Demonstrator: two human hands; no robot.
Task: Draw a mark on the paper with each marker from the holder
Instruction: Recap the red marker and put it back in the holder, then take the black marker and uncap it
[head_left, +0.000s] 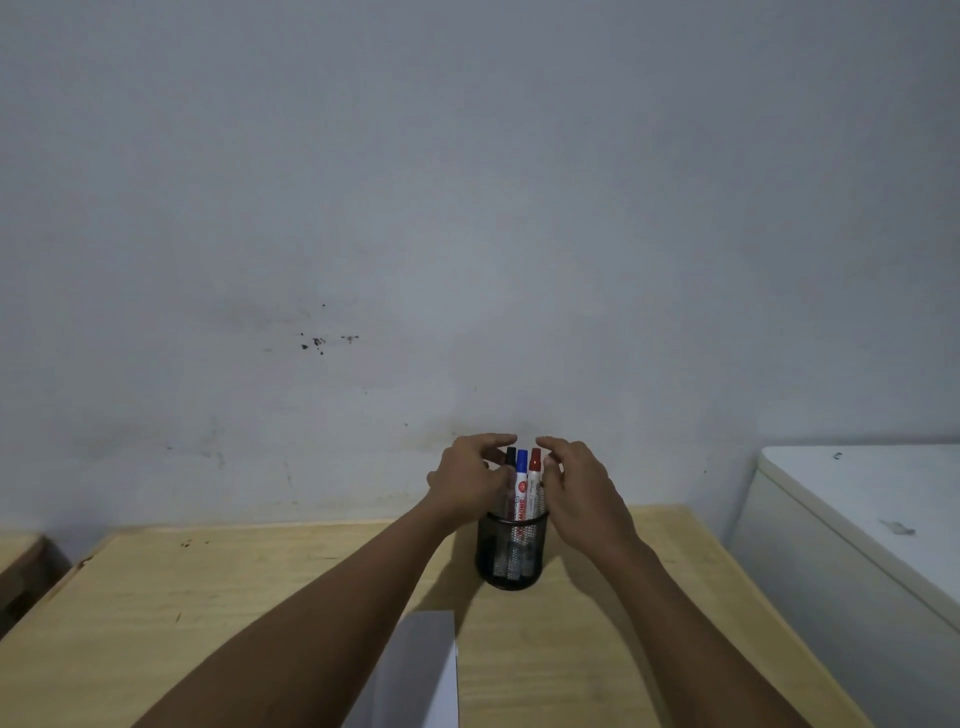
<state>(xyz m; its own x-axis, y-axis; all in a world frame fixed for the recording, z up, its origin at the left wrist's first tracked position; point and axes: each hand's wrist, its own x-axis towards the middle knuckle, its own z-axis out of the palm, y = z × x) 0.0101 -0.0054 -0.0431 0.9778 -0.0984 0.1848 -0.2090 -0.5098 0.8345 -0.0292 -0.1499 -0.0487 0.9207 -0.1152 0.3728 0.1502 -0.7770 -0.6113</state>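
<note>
A black mesh holder (511, 553) stands on the wooden desk near the wall. Three capped markers stand upright in it: a black one (510, 457), a blue one (521, 480) and a red one (535, 467). My left hand (467, 480) is curled beside the black marker, and its fingertips cover part of that marker's barrel. Whether it grips the marker is unclear. My right hand (584, 491) is cupped on the other side next to the red marker, fingers apart. A white sheet of paper (415, 675) lies near the desk's front edge, partly under my left forearm.
The wooden desk (234, 597) butts against a grey wall (467, 234). A white cabinet (857, 519) stands to the right of the desk. A second wooden surface (18, 558) shows at the far left.
</note>
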